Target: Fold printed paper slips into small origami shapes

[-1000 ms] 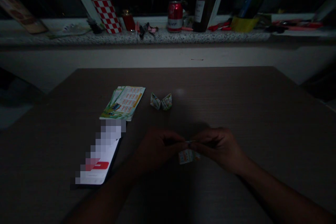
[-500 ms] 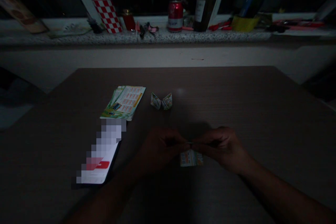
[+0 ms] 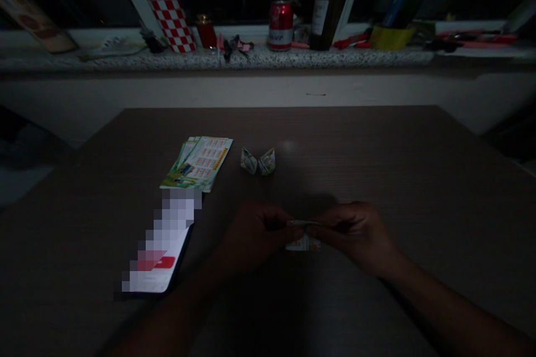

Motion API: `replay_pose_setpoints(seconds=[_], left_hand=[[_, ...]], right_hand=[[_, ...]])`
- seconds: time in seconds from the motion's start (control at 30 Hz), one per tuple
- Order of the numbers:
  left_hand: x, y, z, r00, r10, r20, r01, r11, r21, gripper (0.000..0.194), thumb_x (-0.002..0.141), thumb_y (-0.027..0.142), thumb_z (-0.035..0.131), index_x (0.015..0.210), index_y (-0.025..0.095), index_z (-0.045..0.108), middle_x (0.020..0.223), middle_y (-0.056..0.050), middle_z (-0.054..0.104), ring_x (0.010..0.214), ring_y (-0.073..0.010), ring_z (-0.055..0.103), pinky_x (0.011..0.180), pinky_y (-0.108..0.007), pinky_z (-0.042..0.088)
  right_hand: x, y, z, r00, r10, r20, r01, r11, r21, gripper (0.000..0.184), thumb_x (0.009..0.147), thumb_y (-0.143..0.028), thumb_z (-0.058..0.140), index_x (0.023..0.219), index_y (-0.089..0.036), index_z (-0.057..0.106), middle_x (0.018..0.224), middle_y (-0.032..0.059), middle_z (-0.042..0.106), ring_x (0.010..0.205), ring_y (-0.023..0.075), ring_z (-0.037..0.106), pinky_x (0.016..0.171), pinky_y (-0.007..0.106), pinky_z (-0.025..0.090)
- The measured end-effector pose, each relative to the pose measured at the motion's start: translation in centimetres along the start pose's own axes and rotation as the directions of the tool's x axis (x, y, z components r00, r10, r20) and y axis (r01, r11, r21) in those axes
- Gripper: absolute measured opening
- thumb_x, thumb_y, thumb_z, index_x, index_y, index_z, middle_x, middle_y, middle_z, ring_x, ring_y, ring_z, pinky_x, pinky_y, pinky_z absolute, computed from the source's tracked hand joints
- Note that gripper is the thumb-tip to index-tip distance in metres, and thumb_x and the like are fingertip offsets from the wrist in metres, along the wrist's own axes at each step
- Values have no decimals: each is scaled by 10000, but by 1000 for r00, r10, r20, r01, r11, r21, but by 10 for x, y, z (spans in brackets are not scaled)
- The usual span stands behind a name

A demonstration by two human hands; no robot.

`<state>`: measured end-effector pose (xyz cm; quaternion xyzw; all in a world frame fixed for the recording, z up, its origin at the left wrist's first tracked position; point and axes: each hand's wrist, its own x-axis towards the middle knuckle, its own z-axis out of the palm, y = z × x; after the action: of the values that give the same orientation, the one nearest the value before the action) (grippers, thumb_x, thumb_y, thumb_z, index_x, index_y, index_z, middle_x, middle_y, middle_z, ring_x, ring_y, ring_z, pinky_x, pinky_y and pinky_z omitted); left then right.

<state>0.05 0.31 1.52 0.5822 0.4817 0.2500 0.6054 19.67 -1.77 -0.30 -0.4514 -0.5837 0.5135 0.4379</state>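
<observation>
Both hands meet low over the middle of a dark wooden table (image 3: 377, 156), pinching a small folded piece of printed paper (image 3: 302, 243) between them. My left hand (image 3: 251, 237) grips its left end with closed fingers. My right hand (image 3: 355, 234) grips the right end the same way. Only the paper's lower edge and top fold show below and between the fingertips. Farther back on the table stand two small folded paper shapes (image 3: 258, 162) side by side. To their left lies a stack of printed leaflets (image 3: 196, 163).
A phone with a lit screen (image 3: 161, 248) lies at the left, near my left forearm. Behind the table a stone sill (image 3: 251, 58) carries a red can (image 3: 280, 25), a dark bottle (image 3: 325, 11), a red-and-white checked cylinder (image 3: 170, 14) and other small clutter. The scene is very dim.
The paper's hanging flap has been drawn up between my fingers, so less of it shows below them. Both hands stay in nearly the same place.
</observation>
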Motion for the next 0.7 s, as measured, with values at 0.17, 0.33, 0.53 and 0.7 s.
replay_pose_setpoints(seconds=[0.17,0.33,0.53,0.7], left_hand=[[0,2,1,996,-72,58,72,997,0,146,731,277,710,693,137,690,594,11,660,517,-99,564,495,-191,376],[-2,8,0,997,-43,-63,48,996,81,231,756,288,687,586,136,648,525,9,629,486,-95,530,468,-192,338],[-2,6,1,997,11,-77,1,987,158,234,768,332,681,625,147,689,560,-1,643,487,-94,499,455,-194,321],[-1,3,0,995,22,-92,-9,991,136,187,765,321,696,685,154,715,636,-14,698,582,-126,595,528,-207,396]], right_hand=[[1,-2,0,998,30,-52,-31,999,-11,118,711,-265,766,673,-158,735,606,30,710,523,123,620,480,212,485],[4,-1,1,993,120,13,-120,992,50,164,695,-290,782,654,-156,698,575,7,676,503,105,588,467,199,458],[4,1,0,995,98,4,-98,995,-17,266,724,-350,756,574,-151,664,543,16,643,487,107,557,454,217,427],[4,1,1,993,114,4,-114,992,46,245,690,-343,783,585,-161,658,549,0,642,488,102,561,453,208,441]])
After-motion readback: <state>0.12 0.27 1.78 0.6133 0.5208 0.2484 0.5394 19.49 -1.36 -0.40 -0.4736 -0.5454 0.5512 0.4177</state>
